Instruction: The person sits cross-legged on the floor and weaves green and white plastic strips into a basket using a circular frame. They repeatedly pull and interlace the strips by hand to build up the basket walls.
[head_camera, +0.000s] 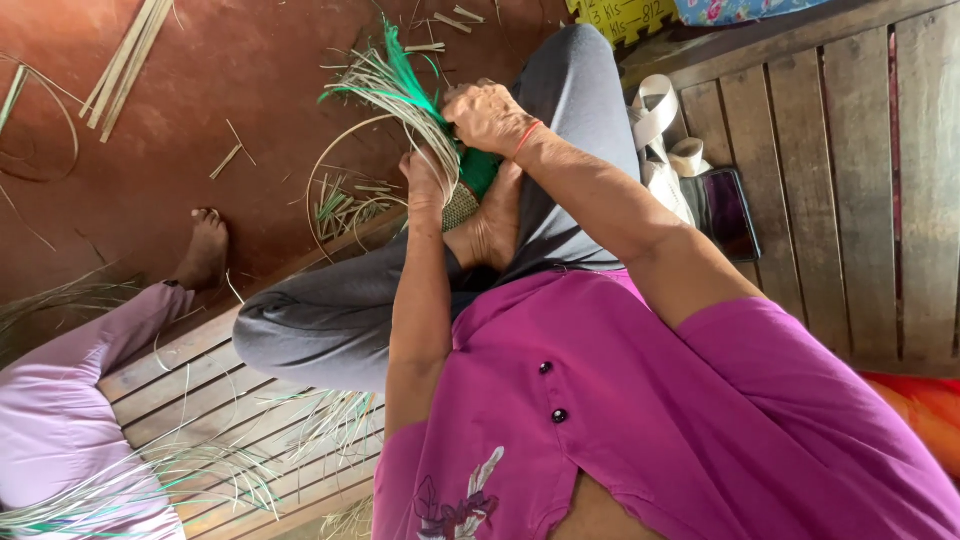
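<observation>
A small woven piece of pale straw with a green band rests against my bare foot. Loose pale and green strips fan out from it to the upper left. My left hand grips the woven piece from the left side. My right hand, with a red thread at the wrist, is closed on the strips just above the piece. I wear a magenta shirt and grey trousers, one knee bent across the wooden slats.
I sit on a slatted wooden platform above a red-brown floor littered with straw strips. A dark phone and a white bag lie at my right. Another person in pale pink, foot down, sits left among loose strips.
</observation>
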